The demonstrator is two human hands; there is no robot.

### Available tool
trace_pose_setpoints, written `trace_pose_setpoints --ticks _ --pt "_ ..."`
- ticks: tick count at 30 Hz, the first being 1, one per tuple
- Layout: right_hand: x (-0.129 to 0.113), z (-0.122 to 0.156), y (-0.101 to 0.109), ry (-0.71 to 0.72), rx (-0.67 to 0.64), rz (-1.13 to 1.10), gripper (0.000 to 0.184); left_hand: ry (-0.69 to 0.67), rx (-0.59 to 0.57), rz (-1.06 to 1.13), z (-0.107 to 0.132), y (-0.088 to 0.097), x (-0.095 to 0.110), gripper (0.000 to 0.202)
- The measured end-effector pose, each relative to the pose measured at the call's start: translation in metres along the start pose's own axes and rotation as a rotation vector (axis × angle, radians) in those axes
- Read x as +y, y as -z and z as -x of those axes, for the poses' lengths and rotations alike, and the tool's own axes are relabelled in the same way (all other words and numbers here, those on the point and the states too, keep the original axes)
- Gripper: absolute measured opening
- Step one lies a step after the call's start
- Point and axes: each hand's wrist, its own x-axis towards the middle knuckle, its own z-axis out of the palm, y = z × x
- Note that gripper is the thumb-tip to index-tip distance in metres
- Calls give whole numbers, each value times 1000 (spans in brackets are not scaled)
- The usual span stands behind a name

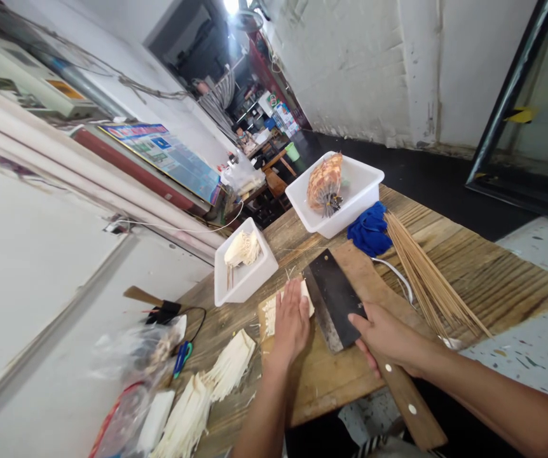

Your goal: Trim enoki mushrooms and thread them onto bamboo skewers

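Observation:
My left hand (293, 318) lies flat with its fingers stretched out, pressing on a pale block of stringy food (270, 313) at the left end of a wooden cutting board (321, 385). Fingers hide the middle of that block. A broad dark cleaver (334, 296) is in my right hand (381, 334), which is wrapped round the wooden handle near the blade. Its cutting edge faces the block, a little to the right of it. Bundles of pale, thin food strands (229, 366) lie on the table left of the board.
A white tub (250, 286) holds pale skewered food. Another white tub (355, 207) holds a bundle of reddish skewers. Beside it are a blue cloth (370, 230) and many thin wooden sticks (431, 277). Scissors (182, 359) and plastic bags (135, 346) lie along the left wall.

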Motion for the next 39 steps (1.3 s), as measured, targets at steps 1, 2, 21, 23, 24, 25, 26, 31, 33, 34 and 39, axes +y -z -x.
trace_pose_setpoints --ticks 1,2,21,23,24,25,26,31,33,34,39 --pt "-2 -2 -1 0 3 2 16 2 3 5 0 -1 0 55" --pt "-5 -5 -2 3 6 5 16 6 7 8 0 -1 0 55" --pt "-12 -21 -23 40 17 22 19 41 -4 72 -3 0 -4 59" --pt "-6 -14 -22 22 9 24 19 26 -10 85 -3 1 -6 59" --pt "-3 -9 -22 12 7 26 19 13 -11 91 -3 1 -6 59" --pt "0 -5 -22 3 5 28 19 1 -9 96 -3 1 -7 59" --pt "2 -3 -22 -5 4 30 20 -6 -7 102 -2 1 -7 60" --pt "-10 -27 -39 32 23 66 21 13 2 158 -1 1 -7 61" --pt "-16 -38 -49 55 33 97 20 25 -8 197 0 2 -7 62" --pt "-17 -41 -53 67 37 114 19 27 -9 216 1 2 -7 62" --pt "-10 -25 -59 167 68 195 18 7 24 283 9 9 -1 62"
